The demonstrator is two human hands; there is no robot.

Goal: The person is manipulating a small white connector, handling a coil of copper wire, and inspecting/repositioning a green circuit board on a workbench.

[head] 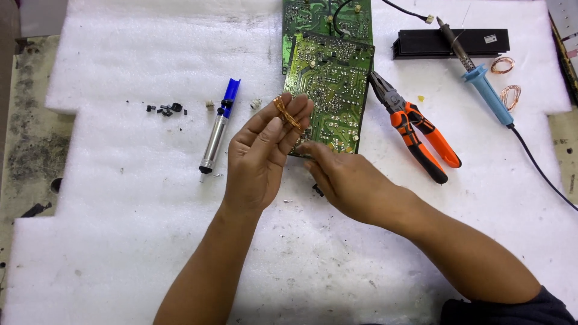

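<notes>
My left hand (260, 153) is raised palm-up over the white foam sheet (120, 253), its fingertips pinching a small coil of copper wire (287, 114). My right hand (343, 177) lies lower, fingers stretched to the near edge of a green circuit board (331, 90) that lies solder side up. Whether it grips the board I cannot tell. A second green board (325, 18) lies partly under the first, farther away.
A silver and blue desoldering pump (218, 129) lies left of my hands. Orange-handled pliers (418, 132) lie right of the board. A blue soldering iron (481, 81) rests on a black bar (421, 43), two copper coils (509, 90) beside it. Small black parts (167, 109) sit far left.
</notes>
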